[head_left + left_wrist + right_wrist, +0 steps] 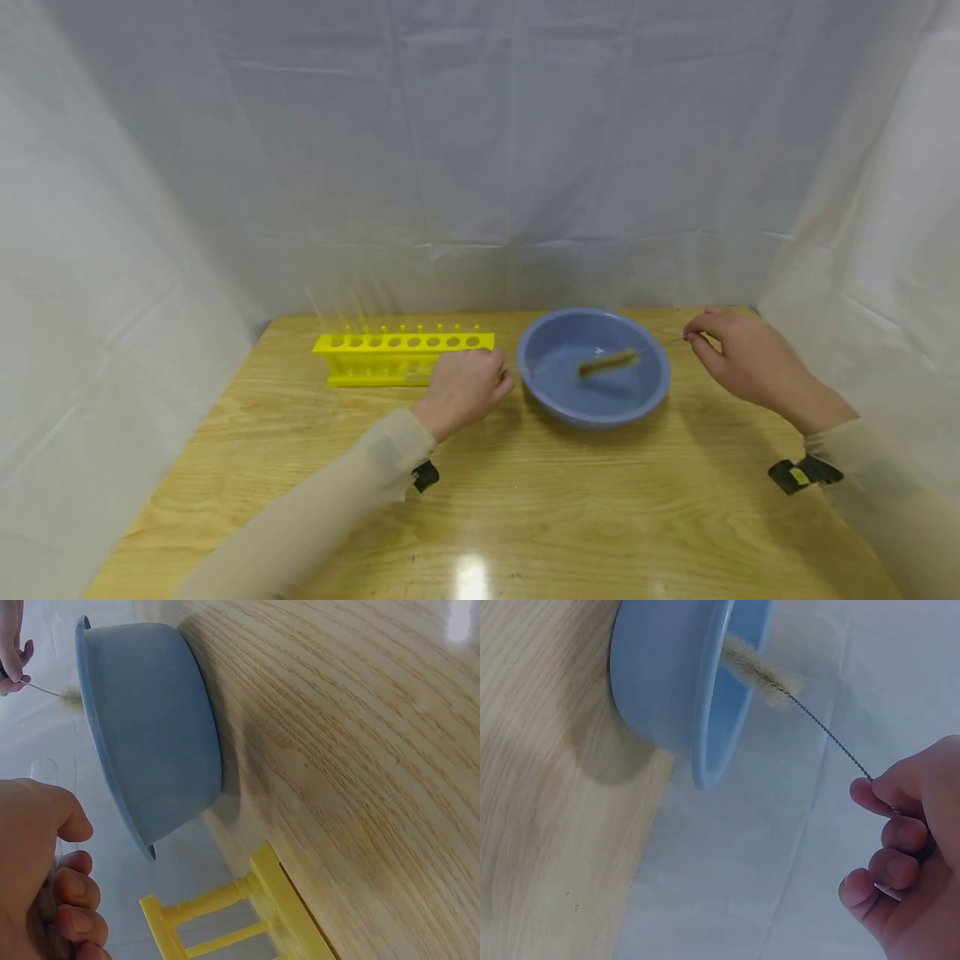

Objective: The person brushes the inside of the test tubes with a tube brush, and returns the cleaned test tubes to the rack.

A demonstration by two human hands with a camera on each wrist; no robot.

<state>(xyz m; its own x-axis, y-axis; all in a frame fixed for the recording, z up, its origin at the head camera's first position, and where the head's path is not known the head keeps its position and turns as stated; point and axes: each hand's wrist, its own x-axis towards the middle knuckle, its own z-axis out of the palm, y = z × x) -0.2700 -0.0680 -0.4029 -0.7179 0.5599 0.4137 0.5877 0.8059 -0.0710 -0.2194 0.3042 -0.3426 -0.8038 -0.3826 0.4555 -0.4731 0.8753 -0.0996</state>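
My left hand (pixel 467 387) grips a clear glass test tube (pixel 44 769), its rounded end pointing toward the blue basin (pixel 592 418); the palm and fingers hide the rest of the tube. To the right of the basin, my right hand (pixel 746 362) pinches the twisted wire handle of a test tube brush (pixel 761 673). The tan bristles hang over the basin's opening, tilted down to the left. Brush and tube are apart, with a gap between them above the basin.
A yellow test tube rack (pixel 405 342) stands left of the basin, partly behind my left hand. Several clear tubes (pixel 360 307) stick up from its left holes. White sheeting (pixel 480 167) encloses the back and sides of the wooden table (pixel 525 517).
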